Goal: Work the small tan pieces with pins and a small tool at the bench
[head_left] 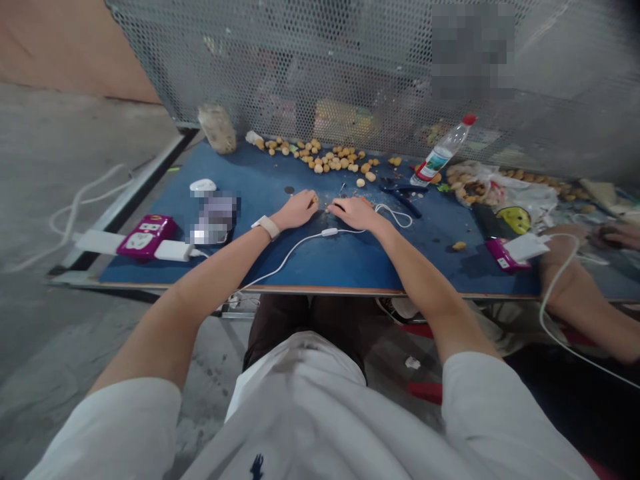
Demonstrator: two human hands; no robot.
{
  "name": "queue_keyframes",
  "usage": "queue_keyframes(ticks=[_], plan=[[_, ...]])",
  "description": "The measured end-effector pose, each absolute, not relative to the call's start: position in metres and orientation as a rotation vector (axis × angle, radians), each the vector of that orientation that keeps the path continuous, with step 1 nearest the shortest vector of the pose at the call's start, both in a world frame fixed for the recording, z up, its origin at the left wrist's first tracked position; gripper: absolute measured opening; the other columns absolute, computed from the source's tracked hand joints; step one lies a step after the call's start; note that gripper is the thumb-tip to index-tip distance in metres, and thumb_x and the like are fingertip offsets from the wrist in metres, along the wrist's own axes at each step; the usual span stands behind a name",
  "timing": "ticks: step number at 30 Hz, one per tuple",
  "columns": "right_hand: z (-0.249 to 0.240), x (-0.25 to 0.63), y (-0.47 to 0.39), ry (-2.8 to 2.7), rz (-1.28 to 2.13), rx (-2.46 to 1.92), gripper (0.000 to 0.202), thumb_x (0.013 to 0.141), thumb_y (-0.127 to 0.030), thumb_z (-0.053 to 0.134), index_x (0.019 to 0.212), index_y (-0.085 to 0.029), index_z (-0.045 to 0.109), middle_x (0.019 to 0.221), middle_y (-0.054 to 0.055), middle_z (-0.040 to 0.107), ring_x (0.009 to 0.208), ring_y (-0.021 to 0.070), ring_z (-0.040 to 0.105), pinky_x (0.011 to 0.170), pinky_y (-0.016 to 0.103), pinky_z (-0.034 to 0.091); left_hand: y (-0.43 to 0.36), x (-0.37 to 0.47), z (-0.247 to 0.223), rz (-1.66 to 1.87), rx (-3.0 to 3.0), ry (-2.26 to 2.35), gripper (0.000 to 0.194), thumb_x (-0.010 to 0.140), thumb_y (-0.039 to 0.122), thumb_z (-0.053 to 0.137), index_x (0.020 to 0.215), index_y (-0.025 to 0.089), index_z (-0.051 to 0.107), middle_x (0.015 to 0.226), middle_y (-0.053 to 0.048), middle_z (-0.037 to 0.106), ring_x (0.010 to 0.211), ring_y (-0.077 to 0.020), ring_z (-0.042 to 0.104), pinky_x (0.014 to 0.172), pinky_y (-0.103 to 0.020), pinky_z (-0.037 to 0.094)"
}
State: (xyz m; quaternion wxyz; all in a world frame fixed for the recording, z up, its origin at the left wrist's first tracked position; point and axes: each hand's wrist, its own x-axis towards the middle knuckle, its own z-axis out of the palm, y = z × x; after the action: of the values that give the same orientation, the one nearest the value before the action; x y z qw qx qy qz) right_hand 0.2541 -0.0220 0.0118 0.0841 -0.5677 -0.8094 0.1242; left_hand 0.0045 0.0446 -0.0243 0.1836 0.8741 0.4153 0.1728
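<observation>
While the left hand point(301, 209) narrowly pinches a tan nut-like piece point(315, 199) over the blue tabletop point(345, 267), close handwork appears underway; the right hand's point(356, 213) grip cannot be determined; next move likely requires steady fingertips

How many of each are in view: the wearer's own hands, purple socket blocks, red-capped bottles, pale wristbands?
Wearer's hands, left hand and right hand: 2
Purple socket blocks: 2
Red-capped bottle: 1
Pale wristband: 1
Total: 6
</observation>
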Motion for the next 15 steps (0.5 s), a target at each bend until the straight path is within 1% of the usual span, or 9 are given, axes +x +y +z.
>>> queue_keyframes(ticks=[4, 10, 12, 15], plan=[[0.0122, 0.2543, -0.0222, -2.408, 0.366, -1.696, 0.042, 0.135, -0.046, 0.052, 0.117, -0.025, 0.085, 0.124, 0.014, 0.096, 0.114, 0.0352, 0.085, 0.095, 0.04, 0.049, 0.0446, 0.0043, -0.0217, 0.485, 2.45, 1.163, 0.023, 0.122, 0.022, 0.051, 0.101, 0.03, 0.053, 0.122, -0.016, 0.08, 0.119, -0.0326, 0.075, 0.12, -0.05, 0.063], [0.0116, 0.2566, -0.0209, -2.431, 0.375, -1.678, 0.041, 0.134, -0.046, 0.05, 0.118, -0.026, 0.083, 0.125, 0.015, 0.096, 0.115, 0.0356, 0.085, 0.094, 0.041, 0.048, 0.0439, 0.004, -0.0194, 0.514, 2.432, 1.132, 0.028, 0.117, 0.018, 0.056, 0.093, 0.031, 0.047, 0.113, -0.013, 0.078, 0.112, -0.0305, 0.074, 0.115, -0.048, 0.061], [0.0108, 0.2573, -0.0205, -2.436, 0.372, -1.671, 0.042, 0.133, -0.049, 0.05, 0.116, -0.027, 0.082, 0.121, 0.013, 0.095, 0.113, 0.0352, 0.085, 0.092, 0.04, 0.047, 0.0435, 0.0036, -0.0189, 0.514, 2.439, 1.129, 0.031, 0.116, 0.018, 0.058, 0.091, 0.031, 0.046, 0.111, -0.012, 0.078, 0.108, -0.0298, 0.073, 0.112, -0.047, 0.061], [0.01, 0.258, -0.0203, -2.449, 0.37, -1.653, 0.043, 0.132, -0.053, 0.052, 0.111, -0.028, 0.08, 0.112, 0.011, 0.092, 0.108, 0.0348, 0.084, 0.09, 0.04, 0.046, 0.0437, 0.0031, -0.0188, 0.502, 2.466, 1.133, 0.034, 0.11, 0.017, 0.067, 0.088, 0.031, 0.046, 0.106, -0.01, 0.078, 0.104, -0.0294, 0.072, 0.109, -0.046, 0.061]])
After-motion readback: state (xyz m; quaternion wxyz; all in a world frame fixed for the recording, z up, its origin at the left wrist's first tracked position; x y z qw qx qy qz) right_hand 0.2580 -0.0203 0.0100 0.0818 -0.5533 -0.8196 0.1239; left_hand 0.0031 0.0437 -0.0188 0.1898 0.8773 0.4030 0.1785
